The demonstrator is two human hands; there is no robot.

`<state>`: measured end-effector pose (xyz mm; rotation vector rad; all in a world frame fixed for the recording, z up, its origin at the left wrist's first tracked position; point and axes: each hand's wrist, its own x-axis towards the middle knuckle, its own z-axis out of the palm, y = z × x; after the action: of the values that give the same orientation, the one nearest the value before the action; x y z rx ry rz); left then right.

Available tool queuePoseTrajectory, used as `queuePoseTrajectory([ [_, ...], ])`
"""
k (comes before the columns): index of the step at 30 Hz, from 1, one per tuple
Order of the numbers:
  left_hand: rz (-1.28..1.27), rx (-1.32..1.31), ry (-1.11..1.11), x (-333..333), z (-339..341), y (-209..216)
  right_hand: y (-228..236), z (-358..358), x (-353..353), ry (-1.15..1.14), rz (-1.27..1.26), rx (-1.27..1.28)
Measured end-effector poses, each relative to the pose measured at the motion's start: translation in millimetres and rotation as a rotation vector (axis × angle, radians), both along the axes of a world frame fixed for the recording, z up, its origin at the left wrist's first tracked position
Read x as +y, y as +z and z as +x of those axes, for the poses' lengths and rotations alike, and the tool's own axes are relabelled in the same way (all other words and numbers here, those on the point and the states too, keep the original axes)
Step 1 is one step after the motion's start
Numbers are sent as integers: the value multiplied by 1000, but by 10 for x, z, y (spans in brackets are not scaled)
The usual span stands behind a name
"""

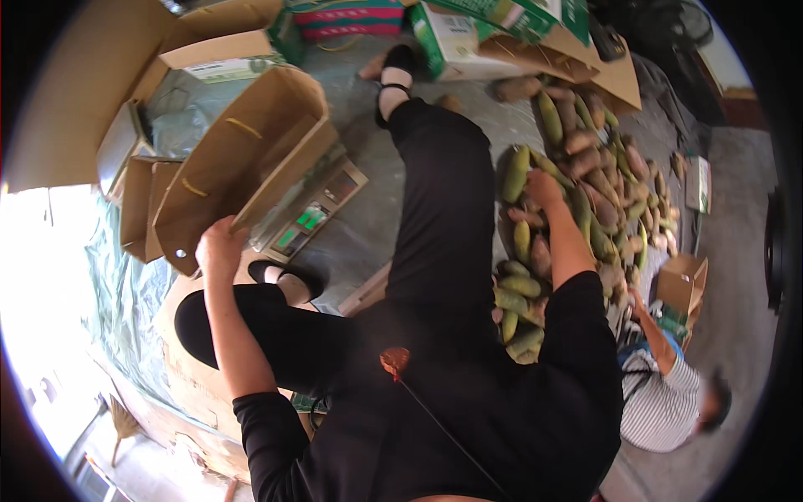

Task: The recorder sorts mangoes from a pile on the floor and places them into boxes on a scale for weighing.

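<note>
My left hand (221, 251) grips the near rim of a tall, open brown cardboard box (222, 159) with yellow cord loops on one wall. The box tilts beside a digital scale (314, 213) with a green lit display. To the right, my right hand (545, 191) reaches down into a pile of long green radishes (550, 117) and brown, sweet-potato-like roots (583, 140). Its fingers are bent beside a large green radish (515, 174). A small white patch shows at the fingertips. What they hold, if anything, I cannot make out.
More open cartons (222, 38) and a green-and-white box (456, 50) stand at the far side. Clear plastic sheeting (125, 293) lies at left. A person in a striped shirt (665, 406) works at the pile's right edge, near a small brown carton (682, 280).
</note>
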<state>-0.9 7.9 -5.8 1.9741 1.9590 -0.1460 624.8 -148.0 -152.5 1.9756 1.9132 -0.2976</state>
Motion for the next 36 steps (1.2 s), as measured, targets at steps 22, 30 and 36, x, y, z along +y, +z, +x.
queuePoseTrajectory([
  [22,63,-150,0,21,218,-26,-1507,517,-1533,-812,-29,304],
  [30,116,-98,38,-161,-95,112,-787,-528,-676,-1064,14,422],
  [36,148,-165,-4,-97,-81,13,-1512,-198,-1167,-1077,318,819],
])
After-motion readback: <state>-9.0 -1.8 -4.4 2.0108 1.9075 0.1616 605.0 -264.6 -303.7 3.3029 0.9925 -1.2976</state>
